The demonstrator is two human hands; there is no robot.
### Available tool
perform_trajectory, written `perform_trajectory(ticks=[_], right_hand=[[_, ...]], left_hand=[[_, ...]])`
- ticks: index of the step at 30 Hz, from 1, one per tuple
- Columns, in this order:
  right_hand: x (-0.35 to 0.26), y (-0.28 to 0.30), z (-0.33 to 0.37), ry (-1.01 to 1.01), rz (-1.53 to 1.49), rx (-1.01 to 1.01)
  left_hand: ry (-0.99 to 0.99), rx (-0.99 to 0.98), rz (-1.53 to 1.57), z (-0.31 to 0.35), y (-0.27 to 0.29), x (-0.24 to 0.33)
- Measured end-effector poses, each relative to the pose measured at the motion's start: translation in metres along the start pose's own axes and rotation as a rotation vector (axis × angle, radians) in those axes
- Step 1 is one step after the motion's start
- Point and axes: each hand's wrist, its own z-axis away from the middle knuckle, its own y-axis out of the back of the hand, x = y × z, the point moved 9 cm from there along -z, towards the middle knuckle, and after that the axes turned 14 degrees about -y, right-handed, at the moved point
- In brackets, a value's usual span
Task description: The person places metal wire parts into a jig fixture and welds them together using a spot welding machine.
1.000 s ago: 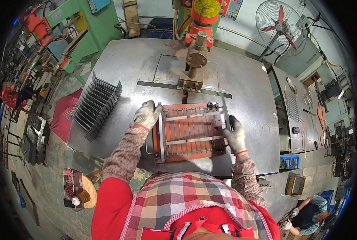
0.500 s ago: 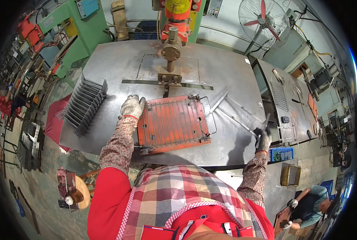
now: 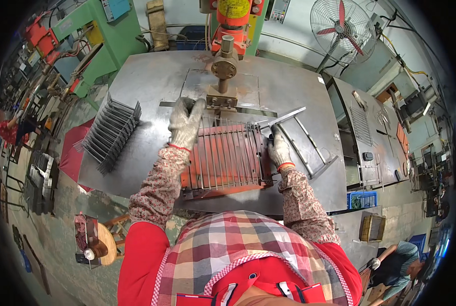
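Observation:
A wire rack (image 3: 223,158) of parallel rods lies over an orange plate (image 3: 215,193) on the steel table. My left hand (image 3: 184,122), in a pale glove with a dark palm, is beside the rack's far left corner. Its thumb and fingers are apart, and nothing shows between them. At the rack's right edge, my right hand (image 3: 279,149) is closed around its side wire; the fingertips are partly hidden. A flat metal frame (image 3: 305,143) with crossbars rests on the table just right of that hand.
Stacked wire racks (image 3: 111,133) stand at the table's left. A press head (image 3: 223,71) rises above the table's middle. Beyond are a side table (image 3: 358,122) with metal parts, a fan (image 3: 340,30) and a blue basket (image 3: 361,200). Another person works at lower right.
The metal frame, held by my right hand before, now lies on the table. My right hand has moved left to the rack's edge. My left hand has shifted right and farther away.

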Motion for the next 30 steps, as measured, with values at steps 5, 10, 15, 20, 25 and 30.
perform_trajectory(ticks=[5,10,15,20,25,30], right_hand=[[0.003,-0.014,-0.004,0.007,0.067,-0.032],[0.020,-0.002,-0.002,0.032,-0.071,-0.011],[0.006,0.004,0.005,0.119,-0.081,0.020],[0.018,-0.006,-0.004,0.119,-0.136,-0.020],[0.018,-0.005,-0.003,0.084,-0.149,-0.024],[0.002,0.004,0.003,0.120,-0.145,0.000]], left_hand=[[0.577,-0.110,0.485,0.124,-0.024,-0.143],[0.583,0.034,0.545,0.095,0.071,-0.064],[0.198,0.493,0.536,0.033,0.251,-0.068],[0.176,0.644,0.448,0.014,0.372,-0.157],[0.318,0.633,0.486,0.012,0.392,-0.220],[0.597,0.419,-0.753,0.021,0.433,-0.205]])
